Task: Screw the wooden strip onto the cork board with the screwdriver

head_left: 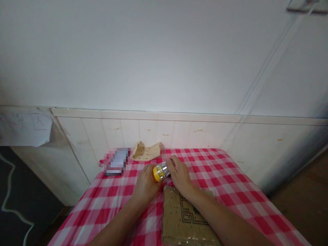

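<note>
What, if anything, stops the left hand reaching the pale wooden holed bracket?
Probably nothing, so yes: bare red checked cloth lies between the left hand and the pale wooden holed bracket, though that hand grips the yellow-capped clear jar.

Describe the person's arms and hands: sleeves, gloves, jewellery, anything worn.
Nothing worn shows. The left hand and right hand are bare: no gloves, and no rings that can be made out. The left forearm and right forearm are bare too, with no sleeve, watch or band down to the picture's lower edge.
</note>
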